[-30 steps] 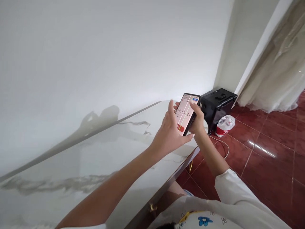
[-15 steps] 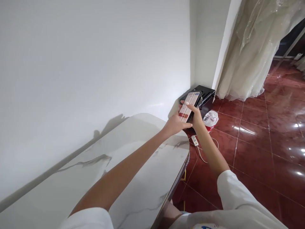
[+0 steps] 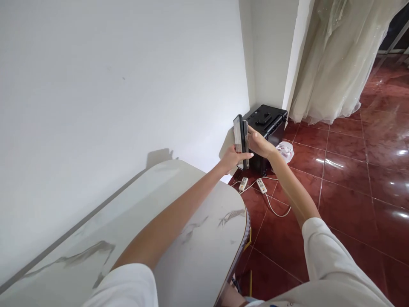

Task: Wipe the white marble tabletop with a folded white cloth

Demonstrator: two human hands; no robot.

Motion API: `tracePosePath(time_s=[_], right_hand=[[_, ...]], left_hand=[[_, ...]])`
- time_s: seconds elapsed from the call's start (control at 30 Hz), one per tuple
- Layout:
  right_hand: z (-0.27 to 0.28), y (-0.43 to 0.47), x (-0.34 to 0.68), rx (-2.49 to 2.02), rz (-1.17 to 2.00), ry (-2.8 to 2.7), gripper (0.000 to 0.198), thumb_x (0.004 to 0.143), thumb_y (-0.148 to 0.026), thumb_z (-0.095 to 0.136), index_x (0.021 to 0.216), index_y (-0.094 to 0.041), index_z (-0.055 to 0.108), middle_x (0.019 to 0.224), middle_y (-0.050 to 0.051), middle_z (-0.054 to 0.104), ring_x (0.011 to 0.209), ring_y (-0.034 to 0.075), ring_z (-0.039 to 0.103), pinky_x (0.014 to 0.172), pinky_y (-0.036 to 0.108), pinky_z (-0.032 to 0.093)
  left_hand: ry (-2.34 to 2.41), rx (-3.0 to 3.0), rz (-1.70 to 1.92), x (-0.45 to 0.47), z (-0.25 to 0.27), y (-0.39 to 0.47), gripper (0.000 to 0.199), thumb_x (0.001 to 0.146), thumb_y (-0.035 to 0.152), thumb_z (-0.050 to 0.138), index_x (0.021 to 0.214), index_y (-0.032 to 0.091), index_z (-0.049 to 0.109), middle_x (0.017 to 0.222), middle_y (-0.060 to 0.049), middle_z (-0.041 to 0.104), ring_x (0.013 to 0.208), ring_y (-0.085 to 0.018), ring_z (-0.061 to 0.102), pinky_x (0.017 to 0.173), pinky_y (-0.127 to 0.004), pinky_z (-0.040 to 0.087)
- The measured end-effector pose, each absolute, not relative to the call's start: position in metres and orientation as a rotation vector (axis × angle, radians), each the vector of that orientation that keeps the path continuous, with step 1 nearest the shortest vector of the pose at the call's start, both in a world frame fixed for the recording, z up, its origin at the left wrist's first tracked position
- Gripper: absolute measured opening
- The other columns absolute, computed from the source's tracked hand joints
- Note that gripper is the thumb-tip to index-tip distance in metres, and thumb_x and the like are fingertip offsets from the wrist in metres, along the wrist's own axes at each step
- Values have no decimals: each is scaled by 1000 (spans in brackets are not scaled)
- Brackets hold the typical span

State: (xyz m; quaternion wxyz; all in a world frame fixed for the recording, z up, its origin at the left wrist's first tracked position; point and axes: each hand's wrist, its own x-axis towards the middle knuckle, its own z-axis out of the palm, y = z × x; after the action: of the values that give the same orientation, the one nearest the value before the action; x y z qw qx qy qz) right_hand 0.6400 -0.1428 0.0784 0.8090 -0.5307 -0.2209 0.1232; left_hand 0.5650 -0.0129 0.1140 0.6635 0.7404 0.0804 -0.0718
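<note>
A smartphone (image 3: 238,135) is turned nearly edge-on above the far end of the table, part of its lit screen facing left. A slim grey-and-black block (image 3: 246,140) sits against its back; I cannot make out its kind. My left hand (image 3: 231,158) is closed round the lower part of both, one digit stretched across their edge. My right hand (image 3: 262,144) is beside the block's back with fingers extended and thumb off the screen. Its fingertips are partly hidden behind the block, so contact is unclear.
The white marble-patterned table (image 3: 198,238) runs along the white wall (image 3: 128,85). Beyond it stands a black case (image 3: 271,123), with a plastic bag (image 3: 285,151) alongside. Power strips (image 3: 261,186) and white cables lie on the red tiled floor (image 3: 345,179). Pale gowns (image 3: 329,68) hang behind.
The phone has turned from screen facing me to nearly edge-on. My right thumb has left the screen, and my right hand has shifted to the block's side. The view has shifted slightly.
</note>
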Motion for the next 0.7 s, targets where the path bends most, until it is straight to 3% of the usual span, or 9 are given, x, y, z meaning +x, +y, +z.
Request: tracePosePath(time_s=[0.1, 0.17, 0.27, 0.37, 0.5, 0.7], right_hand=[[24, -163, 693, -1350, 147, -319, 70, 78, -47, 63, 139, -25, 38, 138, 11, 53, 126, 19, 50, 101, 42, 42], [-9, -175, 725, -1630, 14, -150, 75, 76, -31, 65, 142, -16, 34, 143, 18, 46, 132, 20, 43, 107, 39, 34], [-40, -181, 767, -2034, -89, -118, 75, 77, -19, 61, 145, -12, 32, 150, 18, 35, 139, 22, 30, 113, 39, 25], [-55, -171, 803, -2396, -59, -163, 84, 76, -27, 67, 148, -14, 27, 155, 16, 24, 145, 31, 9, 113, 54, 14], [-68, -146, 839, -2721, -46, -242, 97, 76, -46, 69, 151, -12, 16, 154, 22, 21, 143, 38, 3, 106, 68, 3], [-96, -134, 862, -2971, 33, -294, 109, 71, -65, 65, 152, -21, 9, 157, 21, -8, 136, 53, -6, 93, 79, 14]], left_hand=[[278, 1567, -293, 583, 101, -8, 34, 57, 29, 80, 77, 16, 56, 68, 0, 59, 65, -17, 64, 59, -31, 53], [385, 1491, -320, 590, 97, -4, 33, 59, 34, 77, 75, 17, 54, 66, 0, 59, 62, -16, 63, 57, -30, 53], [437, 1438, -293, 594, 96, 1, 31, 61, 36, 75, 76, 17, 55, 66, 0, 59, 60, -16, 63, 54, -29, 52], [377, 1487, -243, 593, 97, 4, 33, 59, 36, 77, 78, 17, 56, 69, 0, 61, 63, -16, 63, 55, -29, 52], [317, 1569, -260, 591, 97, 6, 37, 54, 34, 80, 77, 16, 57, 73, 0, 60, 69, -17, 63, 58, -29, 51], [277, 1582, -313, 590, 97, 9, 33, 61, 39, 77, 74, 16, 57, 71, -2, 60, 70, -17, 64, 63, -32, 53]])
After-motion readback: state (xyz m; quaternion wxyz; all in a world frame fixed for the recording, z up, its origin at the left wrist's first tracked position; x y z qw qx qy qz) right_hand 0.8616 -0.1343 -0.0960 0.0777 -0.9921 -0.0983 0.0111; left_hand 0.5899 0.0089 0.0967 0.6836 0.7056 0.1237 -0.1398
